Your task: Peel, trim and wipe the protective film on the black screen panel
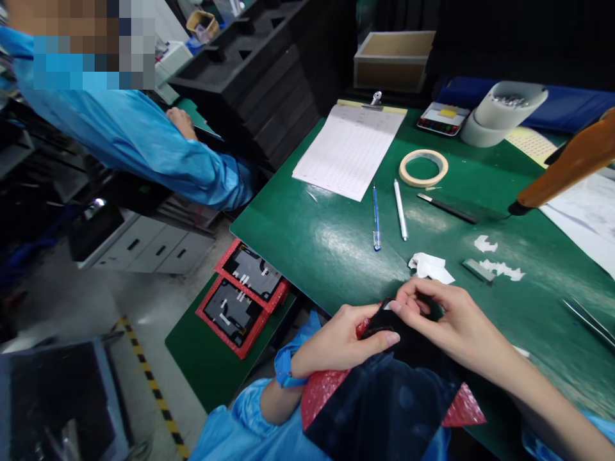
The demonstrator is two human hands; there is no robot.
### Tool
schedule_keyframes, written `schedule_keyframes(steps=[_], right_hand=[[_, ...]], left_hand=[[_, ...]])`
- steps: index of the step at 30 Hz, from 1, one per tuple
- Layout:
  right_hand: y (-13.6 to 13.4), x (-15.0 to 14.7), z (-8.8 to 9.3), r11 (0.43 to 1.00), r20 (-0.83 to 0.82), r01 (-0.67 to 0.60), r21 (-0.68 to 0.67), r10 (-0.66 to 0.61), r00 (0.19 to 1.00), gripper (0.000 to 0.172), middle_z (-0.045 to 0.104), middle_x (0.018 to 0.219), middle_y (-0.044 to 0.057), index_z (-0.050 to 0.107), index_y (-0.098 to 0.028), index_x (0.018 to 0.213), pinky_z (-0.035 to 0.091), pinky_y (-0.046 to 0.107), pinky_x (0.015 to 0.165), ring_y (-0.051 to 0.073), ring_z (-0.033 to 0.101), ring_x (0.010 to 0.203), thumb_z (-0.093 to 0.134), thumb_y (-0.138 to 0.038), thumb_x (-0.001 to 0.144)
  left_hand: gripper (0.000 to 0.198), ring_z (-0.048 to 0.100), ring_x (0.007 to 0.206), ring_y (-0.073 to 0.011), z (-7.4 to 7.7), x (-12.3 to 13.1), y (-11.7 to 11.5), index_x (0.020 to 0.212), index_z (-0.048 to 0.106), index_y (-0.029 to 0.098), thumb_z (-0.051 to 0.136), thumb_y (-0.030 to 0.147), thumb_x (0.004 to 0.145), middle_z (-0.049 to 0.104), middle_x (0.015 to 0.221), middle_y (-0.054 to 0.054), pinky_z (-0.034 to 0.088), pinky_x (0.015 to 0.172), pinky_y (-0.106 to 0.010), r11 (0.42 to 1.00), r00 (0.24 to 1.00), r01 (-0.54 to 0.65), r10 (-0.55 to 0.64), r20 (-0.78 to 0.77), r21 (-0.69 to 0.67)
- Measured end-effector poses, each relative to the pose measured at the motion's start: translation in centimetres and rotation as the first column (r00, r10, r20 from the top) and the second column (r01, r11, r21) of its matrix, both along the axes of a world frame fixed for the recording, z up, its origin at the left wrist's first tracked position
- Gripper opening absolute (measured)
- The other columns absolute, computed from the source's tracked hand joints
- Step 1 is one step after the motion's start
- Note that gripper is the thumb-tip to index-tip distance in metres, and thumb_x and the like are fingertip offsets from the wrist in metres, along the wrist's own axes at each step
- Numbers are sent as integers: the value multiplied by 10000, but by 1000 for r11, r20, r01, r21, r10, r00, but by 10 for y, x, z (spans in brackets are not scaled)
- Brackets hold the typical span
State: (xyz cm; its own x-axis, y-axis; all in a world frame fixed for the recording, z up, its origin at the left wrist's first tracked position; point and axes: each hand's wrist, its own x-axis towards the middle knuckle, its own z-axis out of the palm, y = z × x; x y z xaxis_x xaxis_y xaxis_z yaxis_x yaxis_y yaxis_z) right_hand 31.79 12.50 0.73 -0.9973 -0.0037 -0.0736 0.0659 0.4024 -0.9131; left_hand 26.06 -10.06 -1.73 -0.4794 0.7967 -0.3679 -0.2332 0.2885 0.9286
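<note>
A flat, dark glossy panel (384, 410) with red bubble wrap (324, 390) behind it leans at the table's near edge, against my lap. My left hand (348, 339) grips its upper left edge, thumb on the front face. My right hand (442, 314) is closed in a pinch at the panel's top corner, the thumb beside a small white bit. What lies between those fingertips is too small to make out. Crumpled white paper scraps (430, 267) lie just beyond my right hand, near a small grey-green block (479, 271).
On the green table (331, 237) lie a clipboard (353, 147), tape roll (403, 173), pens, black tweezers (446, 208) and metal tweezers (590, 323). An orange electric screwdriver (567, 163) hangs right. Panels on red wrap (233, 310) rest lower left. A co-worker's blue sleeve (158, 147) is left.
</note>
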Motion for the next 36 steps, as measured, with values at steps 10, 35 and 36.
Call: schedule_keyframes(steps=[10, 35, 36], right_hand=[[-7, 1, 6, 999, 72, 27, -32, -24, 997, 350, 562, 630, -20, 710, -238, 754, 363, 278, 553, 133, 468, 582, 665, -476, 1007], [-9, -2, -2, 997, 167, 32, -71, -20, 986, 739, 630, 644, 6, 720, -228, 748, 362, 308, 548, 150, 479, 573, 666, -924, 989], [-9, -2, -2, 997, 159, 41, -71, -30, 987, 747, 627, 649, 6, 713, -226, 742, 372, 307, 559, 153, 491, 585, 665, -930, 990]], left_hand=[[398, 483, 853, -176, 0, 1, 1, 1140, 809, 114, 755, 487, 1016, 597, 903, -6, 410, 768, -292, 1000, 1000, -8, 8, 4, 6], [611, 381, 794, -140, -1, -2, 1, 904, 600, 181, 818, 748, 973, 454, 840, 31, 324, 703, -292, 999, 996, -18, 13, 92, 45], [634, 383, 787, -138, 0, -2, 1, 898, 586, 185, 810, 774, 968, 452, 841, 30, 327, 698, -291, 999, 994, -14, 8, 108, 51]])
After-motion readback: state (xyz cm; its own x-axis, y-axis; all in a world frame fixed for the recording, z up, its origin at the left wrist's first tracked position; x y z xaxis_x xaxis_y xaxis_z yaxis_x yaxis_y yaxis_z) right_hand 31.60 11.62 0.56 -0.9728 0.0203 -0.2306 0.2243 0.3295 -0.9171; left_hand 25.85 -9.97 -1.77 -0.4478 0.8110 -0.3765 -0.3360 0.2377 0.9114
